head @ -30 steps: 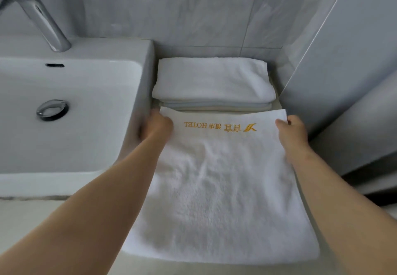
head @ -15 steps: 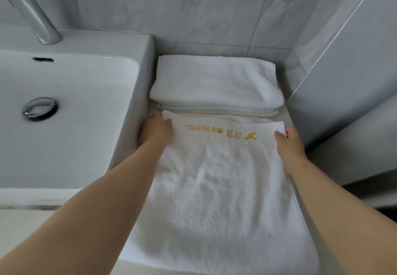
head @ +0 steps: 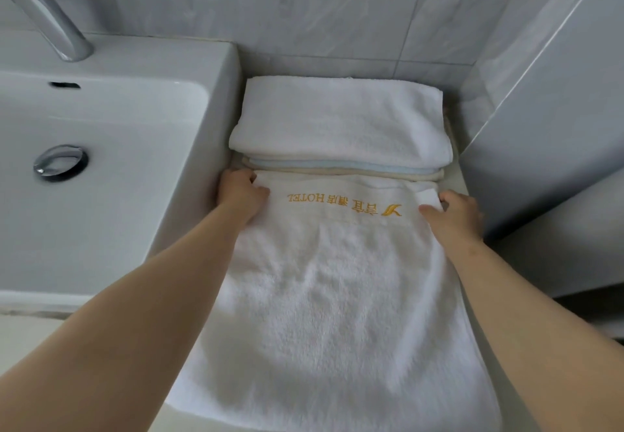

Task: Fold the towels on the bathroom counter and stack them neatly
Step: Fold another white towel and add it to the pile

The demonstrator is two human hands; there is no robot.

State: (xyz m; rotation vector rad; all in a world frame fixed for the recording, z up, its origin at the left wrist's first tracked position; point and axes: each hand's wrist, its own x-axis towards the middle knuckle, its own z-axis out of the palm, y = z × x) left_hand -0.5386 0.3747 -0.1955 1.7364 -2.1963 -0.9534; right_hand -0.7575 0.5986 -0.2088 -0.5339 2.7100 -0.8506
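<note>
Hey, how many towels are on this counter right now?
4 that show: the embroidered towel spread in front under both hands, and a stack behind it: thick white towel on top, pale blue layer, cream layer at the bottom. More may be hidden.

The white towel bears upside-down gold embroidery reading "HOTEL".

Grey marbled wall tiles behind, pale grout lines. White rectangular ceramic basin at left; chrome tap at its back rim, round chrome drain plug in the bowl. Plain grey panel at right. Soft, even light.
</note>
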